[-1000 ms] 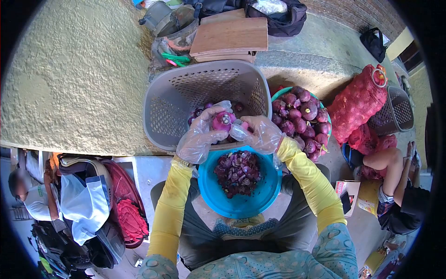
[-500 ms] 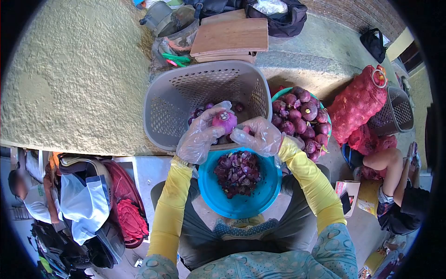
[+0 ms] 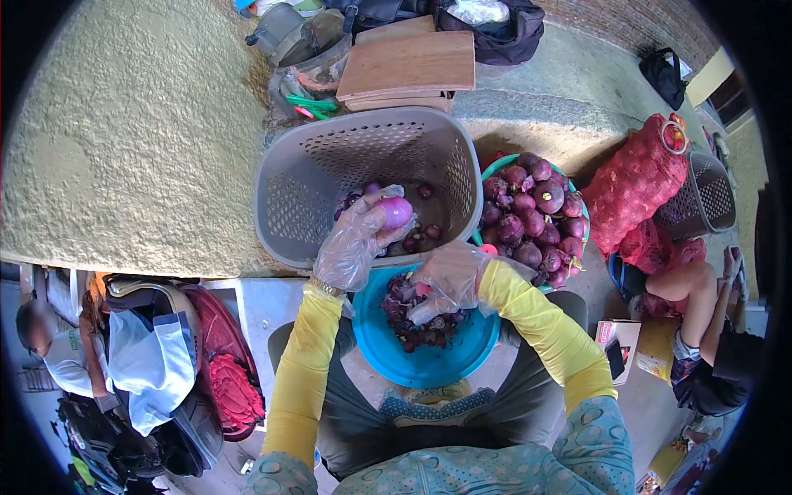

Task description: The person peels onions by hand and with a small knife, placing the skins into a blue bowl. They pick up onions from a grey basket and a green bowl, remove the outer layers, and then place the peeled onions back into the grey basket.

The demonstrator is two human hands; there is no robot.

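Note:
My left hand (image 3: 351, 239), in a clear plastic glove, is closed around a smooth, bright purple peeled onion (image 3: 396, 213) over the near side of a grey perforated basket (image 3: 272, 190). Several small onions (image 3: 425, 190) lie on the basket's floor. My right hand (image 3: 450, 280), also gloved, is over a blue basin (image 3: 474, 351) with its fingers curled downward. Bits of pink show at that hand, but I cannot make out what it holds. Dark purple onion skins (image 3: 412, 318) are heaped in the basin, partly hidden by the hand.
A green-rimmed tub (image 3: 588, 216) heaped with unpeeled red onions (image 3: 536, 219) stands right of the basket. Beyond it are a red mesh sack (image 3: 635, 186) and another basket (image 3: 705, 194). Wooden boards (image 3: 408, 66) lie behind. Another person's leg (image 3: 689, 289) is at the right.
My right hand has moved from beside the onion down over the blue basin, its fingers now turned downward. The onion has turned in my left hand and shows a smooth side.

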